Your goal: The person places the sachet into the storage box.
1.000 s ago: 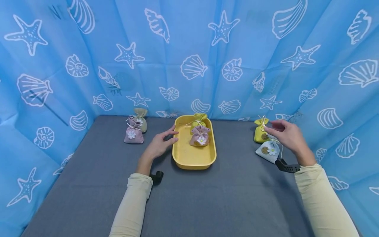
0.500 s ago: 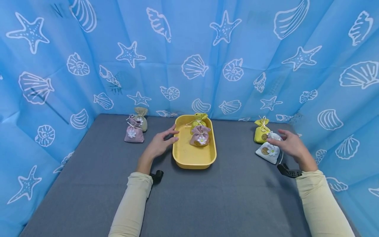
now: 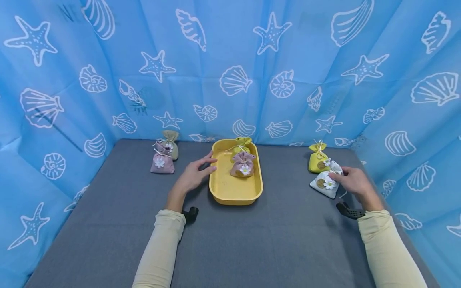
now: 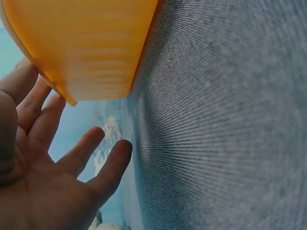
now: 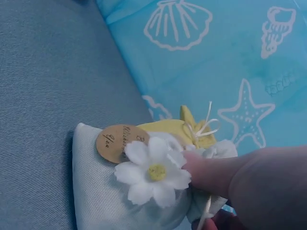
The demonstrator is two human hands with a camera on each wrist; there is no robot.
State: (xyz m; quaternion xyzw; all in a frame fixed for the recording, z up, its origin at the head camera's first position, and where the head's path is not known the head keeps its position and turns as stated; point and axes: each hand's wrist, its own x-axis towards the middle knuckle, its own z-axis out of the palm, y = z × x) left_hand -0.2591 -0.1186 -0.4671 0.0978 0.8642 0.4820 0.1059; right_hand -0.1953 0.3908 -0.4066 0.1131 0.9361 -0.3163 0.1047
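At the right, my right hand (image 3: 354,182) pinches the gathered neck of a white drawstring pouch (image 3: 325,186). Its front carries a white flower (image 5: 154,172) and a round brown tag (image 5: 115,144); the thumb shows in the right wrist view, the other fingers are mostly hidden. Just behind stands a yellow pouch (image 3: 316,161). My left hand (image 3: 193,176) rests its extended fingers against the left rim of a yellow tray (image 3: 235,199). Inside that tray, a pink pouch (image 3: 240,168) with a flower leans before another yellow pouch (image 3: 243,142).
Left of the tray, a pink pouch (image 3: 163,165) stands in front of an olive-beige one (image 3: 171,138). Grey cloth (image 3: 230,244) covers the table. A blue curtain (image 3: 216,60) with shell prints closes off the back and sides.
My right hand has come down from above the yellow pouch to the white pouch and grasped its neck. The left hand and tray have stayed put.
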